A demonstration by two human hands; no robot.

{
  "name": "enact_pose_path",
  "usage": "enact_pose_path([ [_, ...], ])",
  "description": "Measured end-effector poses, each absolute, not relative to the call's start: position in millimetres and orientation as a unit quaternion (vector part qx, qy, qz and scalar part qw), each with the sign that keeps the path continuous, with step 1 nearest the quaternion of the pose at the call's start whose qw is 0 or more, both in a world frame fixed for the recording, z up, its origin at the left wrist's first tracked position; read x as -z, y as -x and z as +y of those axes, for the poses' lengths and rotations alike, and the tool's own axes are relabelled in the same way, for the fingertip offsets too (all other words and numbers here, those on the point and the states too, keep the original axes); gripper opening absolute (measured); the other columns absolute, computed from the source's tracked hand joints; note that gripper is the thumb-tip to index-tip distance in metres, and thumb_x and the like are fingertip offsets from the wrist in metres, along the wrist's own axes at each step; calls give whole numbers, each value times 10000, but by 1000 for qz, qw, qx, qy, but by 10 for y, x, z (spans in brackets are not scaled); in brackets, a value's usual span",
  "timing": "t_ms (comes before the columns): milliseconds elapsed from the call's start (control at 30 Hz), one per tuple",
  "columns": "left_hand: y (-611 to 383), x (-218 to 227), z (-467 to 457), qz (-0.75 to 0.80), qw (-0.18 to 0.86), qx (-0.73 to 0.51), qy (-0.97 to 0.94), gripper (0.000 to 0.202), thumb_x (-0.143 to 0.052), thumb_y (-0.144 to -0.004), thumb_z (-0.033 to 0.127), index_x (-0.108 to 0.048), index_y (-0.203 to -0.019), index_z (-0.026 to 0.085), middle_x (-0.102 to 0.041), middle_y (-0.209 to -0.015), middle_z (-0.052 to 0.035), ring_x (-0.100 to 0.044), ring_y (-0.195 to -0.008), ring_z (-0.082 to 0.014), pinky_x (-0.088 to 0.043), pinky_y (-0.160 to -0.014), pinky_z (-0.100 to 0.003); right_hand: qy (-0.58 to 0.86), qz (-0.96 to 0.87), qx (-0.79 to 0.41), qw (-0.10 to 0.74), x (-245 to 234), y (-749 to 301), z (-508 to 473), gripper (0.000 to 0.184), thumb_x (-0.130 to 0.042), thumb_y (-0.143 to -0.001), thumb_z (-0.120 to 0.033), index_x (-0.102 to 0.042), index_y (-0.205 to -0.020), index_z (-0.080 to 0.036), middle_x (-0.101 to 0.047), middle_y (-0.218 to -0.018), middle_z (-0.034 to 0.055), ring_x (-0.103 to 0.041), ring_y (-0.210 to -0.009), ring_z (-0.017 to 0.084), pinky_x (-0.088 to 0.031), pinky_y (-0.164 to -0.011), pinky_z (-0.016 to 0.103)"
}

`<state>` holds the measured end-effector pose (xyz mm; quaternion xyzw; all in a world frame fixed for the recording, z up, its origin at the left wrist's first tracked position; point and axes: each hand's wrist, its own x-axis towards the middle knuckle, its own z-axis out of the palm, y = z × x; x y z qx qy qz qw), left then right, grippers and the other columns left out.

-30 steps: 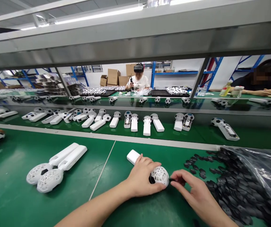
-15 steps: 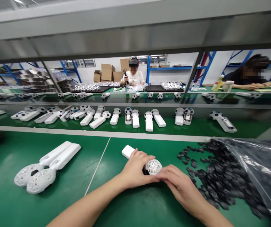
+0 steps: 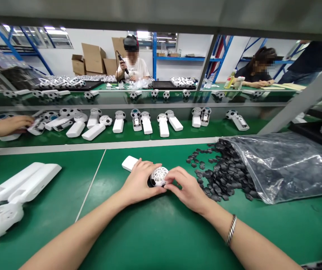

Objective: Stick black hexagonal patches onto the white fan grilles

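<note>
A white handheld fan (image 3: 159, 175) with a round mesh head lies on the green mat in front of me, its handle (image 3: 129, 163) pointing up and left. My left hand (image 3: 138, 182) is wrapped over the neck and left side of the head. My right hand (image 3: 185, 187) pinches at the right side of the mesh head with closed fingertips; what is between them is hidden. A pile of small black parts (image 3: 219, 174) spills from a clear plastic bag (image 3: 279, 165) just right of my right hand.
Two more white fans (image 3: 11, 195) lie at the left. A green belt behind carries a row of fans (image 3: 146, 123), where another person's hand (image 3: 11, 123) reaches in from the left. Other people sit at the far bench. A black tray (image 3: 318, 131) is at right.
The view has tilted down and shifted right. My right hand has closed in on the fan's mesh head and stays pressed there; my left hand keeps its hold.
</note>
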<state>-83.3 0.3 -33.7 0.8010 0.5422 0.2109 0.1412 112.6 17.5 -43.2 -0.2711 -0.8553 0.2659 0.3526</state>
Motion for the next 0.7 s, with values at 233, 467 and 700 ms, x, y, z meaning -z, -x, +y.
enact_pose_path([
  [233,823,335,-5,533,134,-220,-806,622,-581,-695,579,-480,-1193,220,-574,-1158,-62,-471,-1096,-242,-167,-1056,-517,313,-834,-285,353,448,-1133,220,242,-569,-811,-183,-498,-1039,-222,-515,-1035,63,-490,-999,182,-440,-859,345],
  [467,820,338,-11,535,144,-235,-799,578,-581,-698,559,-501,-1169,233,-589,-1119,-53,-492,-1066,-240,-174,-1052,-512,325,-826,-310,340,464,-1136,234,267,-562,-817,-231,-496,-1075,-219,-514,-1133,75,-460,-1089,195,-440,-878,349],
  [700,753,350,-16,527,126,-271,-795,499,-638,-653,457,-557,-1072,199,-596,-950,-65,-519,-921,-229,-330,-955,-437,322,-761,-471,308,507,-1106,241,285,-472,-867,-253,-429,-1146,-208,-543,-1149,72,-553,-1004,165,-477,-862,325],
])
